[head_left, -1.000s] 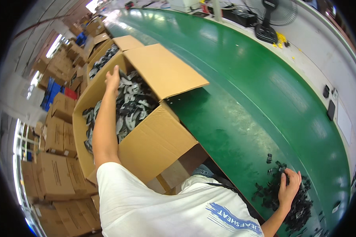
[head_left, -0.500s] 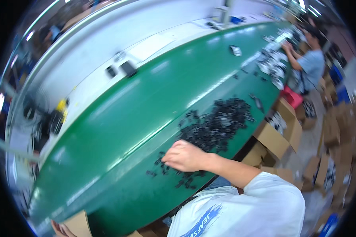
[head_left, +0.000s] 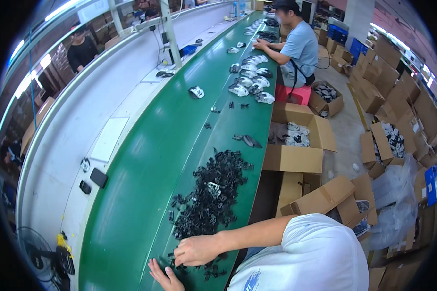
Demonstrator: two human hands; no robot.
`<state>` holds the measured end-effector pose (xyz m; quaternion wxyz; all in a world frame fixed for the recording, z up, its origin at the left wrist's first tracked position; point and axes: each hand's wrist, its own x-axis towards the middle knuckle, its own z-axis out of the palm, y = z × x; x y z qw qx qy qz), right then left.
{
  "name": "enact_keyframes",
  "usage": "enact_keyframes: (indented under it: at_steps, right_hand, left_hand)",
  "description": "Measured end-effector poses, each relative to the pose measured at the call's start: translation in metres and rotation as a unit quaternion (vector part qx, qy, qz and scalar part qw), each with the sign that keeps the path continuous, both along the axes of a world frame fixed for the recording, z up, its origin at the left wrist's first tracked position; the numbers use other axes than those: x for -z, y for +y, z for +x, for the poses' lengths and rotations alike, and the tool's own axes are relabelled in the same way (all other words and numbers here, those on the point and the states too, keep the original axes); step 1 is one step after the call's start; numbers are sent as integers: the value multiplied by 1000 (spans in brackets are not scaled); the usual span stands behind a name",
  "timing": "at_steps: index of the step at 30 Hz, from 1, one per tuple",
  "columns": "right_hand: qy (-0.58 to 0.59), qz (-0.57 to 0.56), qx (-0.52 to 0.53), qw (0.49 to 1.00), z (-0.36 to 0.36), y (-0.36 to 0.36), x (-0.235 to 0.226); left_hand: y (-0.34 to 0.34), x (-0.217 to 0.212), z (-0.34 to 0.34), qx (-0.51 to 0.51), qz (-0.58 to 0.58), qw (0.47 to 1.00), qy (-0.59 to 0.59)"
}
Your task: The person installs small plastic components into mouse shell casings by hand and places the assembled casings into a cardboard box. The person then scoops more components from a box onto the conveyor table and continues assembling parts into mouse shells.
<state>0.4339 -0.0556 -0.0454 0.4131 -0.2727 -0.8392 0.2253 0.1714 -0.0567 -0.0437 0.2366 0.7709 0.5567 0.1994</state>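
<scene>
A pile of small black plastic parts [head_left: 211,191] lies on the green conveyor belt [head_left: 145,184] in front of me. My right hand [head_left: 196,250] rests at the near end of the pile, fingers curled down over a few loose black pieces. My left hand [head_left: 164,276] sits just below it at the picture's lower edge, lying flat on the belt with the fingers apart among scattered black pieces. It holds nothing.
A seated person in a blue shirt [head_left: 298,46] works farther up the belt beside rows of grey-and-white parts [head_left: 250,80]. Open cardboard boxes [head_left: 296,140] stand along the belt's right side. A white ledge [head_left: 82,126] runs along the left, with a fan [head_left: 48,257] at its near end.
My view has swung from the box of parts on my left toward the far end of the belt. My left hand has left the box and now lies on the belt beside my right hand.
</scene>
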Motion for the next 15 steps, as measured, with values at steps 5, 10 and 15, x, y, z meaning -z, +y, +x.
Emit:
enact_keyframes:
  at_steps: [5,10,15]
  right_hand:
    - [-46,-11,-23,999,9,8,3]
    - [-117,-7,-46,992,-21,53,-20]
    - [-113,-30,-30,993,-40,71,-38]
  left_hand:
    - [17,10,21,-27,-31,999,-29]
    - [68,-4,26,-78,-156,934,-311]
    - [88,15,25,-115,-173,876,-436]
